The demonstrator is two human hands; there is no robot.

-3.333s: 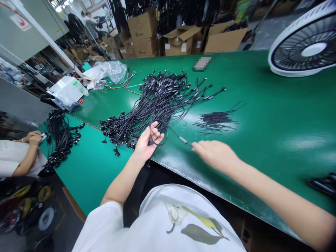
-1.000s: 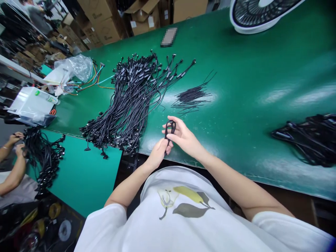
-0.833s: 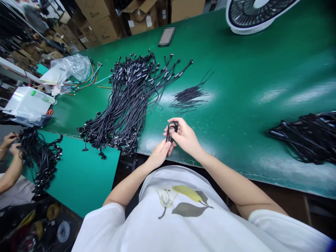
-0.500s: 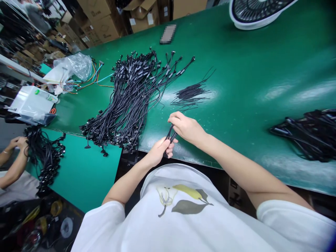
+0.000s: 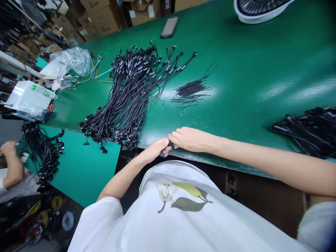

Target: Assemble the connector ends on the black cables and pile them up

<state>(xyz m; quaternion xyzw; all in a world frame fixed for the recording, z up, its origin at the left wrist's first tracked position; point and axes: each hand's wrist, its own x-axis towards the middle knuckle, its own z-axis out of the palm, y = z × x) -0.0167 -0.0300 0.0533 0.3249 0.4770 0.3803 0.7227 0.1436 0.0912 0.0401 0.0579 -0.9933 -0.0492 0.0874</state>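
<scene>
My left hand and my right hand meet at the near edge of the green table. Both are closed on one small coiled black cable, of which only a dark bit shows between the fingers. Just beyond my left hand lies a big pile of black cables with connectors at both ends. A small bunch of thin black ties lies further back, ahead of my right hand.
A heap of bundled black cables lies at the right edge. A white fan stands far back. A plastic bag with coloured wires and a white box sit at left. A co-worker's arm is by other cables.
My left hand held a loose loop; the right reached in, then both wound it into a small coil. Both hands have come down to the table's near edge, closed together.
</scene>
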